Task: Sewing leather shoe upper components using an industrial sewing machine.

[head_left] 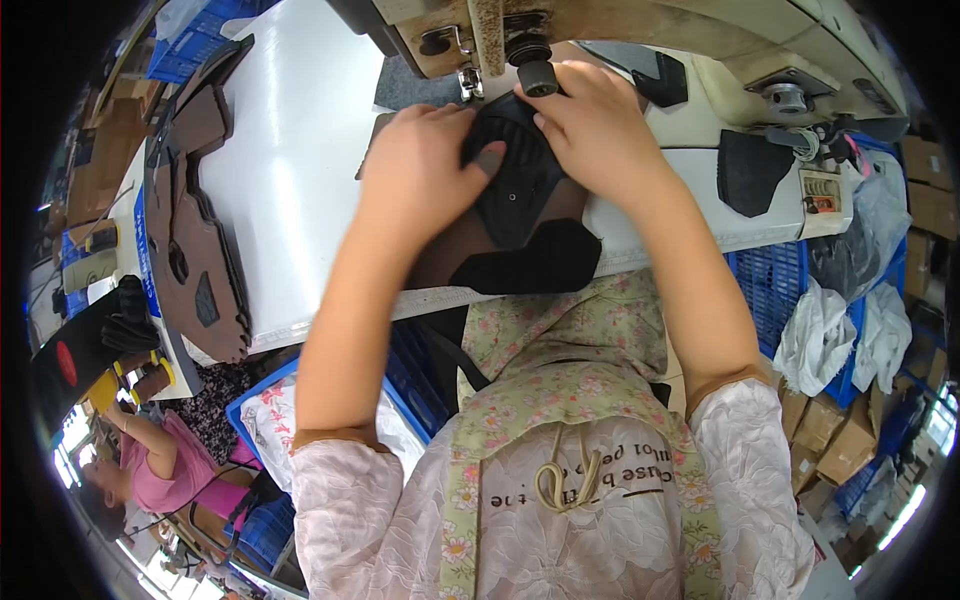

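A black-and-brown cut panel (513, 200), with a moulded black patch on top, lies on the sewing table beneath the sewing machine's presser foot (471, 84). My left hand (420, 160) grips the panel's left side, its thumb laid over the black patch and its other fingertips partly hidden near the foot. On the other side, my right hand (595, 125) is closed on the panel's far right edge, close to the machine's dark round knob (538, 78). The panel's near end, a black curved flap (535, 262), reaches the table's front edge.
Stacked brown cut pieces (205, 215) line the table's left side. A black cut piece (752, 172) lies at the right, near a small switch box (822, 194). Blue crates (768, 285) stand below the table. A co-worker in a pink top (175, 462) sits at lower left.
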`<state>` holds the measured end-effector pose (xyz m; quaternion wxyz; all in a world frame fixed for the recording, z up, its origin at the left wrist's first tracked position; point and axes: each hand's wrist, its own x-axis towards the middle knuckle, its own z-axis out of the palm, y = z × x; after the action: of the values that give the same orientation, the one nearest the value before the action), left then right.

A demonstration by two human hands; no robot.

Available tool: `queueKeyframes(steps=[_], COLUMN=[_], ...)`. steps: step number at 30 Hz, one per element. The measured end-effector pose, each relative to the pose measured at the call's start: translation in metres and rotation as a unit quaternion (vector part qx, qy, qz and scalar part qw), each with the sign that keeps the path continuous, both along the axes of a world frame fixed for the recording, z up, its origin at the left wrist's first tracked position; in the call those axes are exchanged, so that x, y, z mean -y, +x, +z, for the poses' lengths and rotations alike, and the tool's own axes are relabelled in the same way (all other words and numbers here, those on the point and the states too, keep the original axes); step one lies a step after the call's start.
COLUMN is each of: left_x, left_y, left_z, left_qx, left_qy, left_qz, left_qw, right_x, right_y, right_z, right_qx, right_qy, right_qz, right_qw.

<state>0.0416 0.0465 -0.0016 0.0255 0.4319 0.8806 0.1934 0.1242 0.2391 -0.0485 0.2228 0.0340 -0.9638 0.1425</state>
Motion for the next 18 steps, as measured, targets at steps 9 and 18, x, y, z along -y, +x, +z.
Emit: queueKeyframes(steps=[9,18], left_x=[0.029,-0.009], left_y=[0.001,0.041], left_z=[-0.009,-0.016], left_qx=[-0.063,-0.167], left_qy=[-0.017,-0.041], left_qz=[-0.035,0.053], left_qw=[0.997,0.984], right_x=[0.037,0.007], right_y=[0.027,0.008], right_z=[0.017,0.01], right_qx=[0.049,0.067], right_qy=[0.005,0.044], right_qz=[-0.065,-0.03], right_qw=[0.997,0.996])
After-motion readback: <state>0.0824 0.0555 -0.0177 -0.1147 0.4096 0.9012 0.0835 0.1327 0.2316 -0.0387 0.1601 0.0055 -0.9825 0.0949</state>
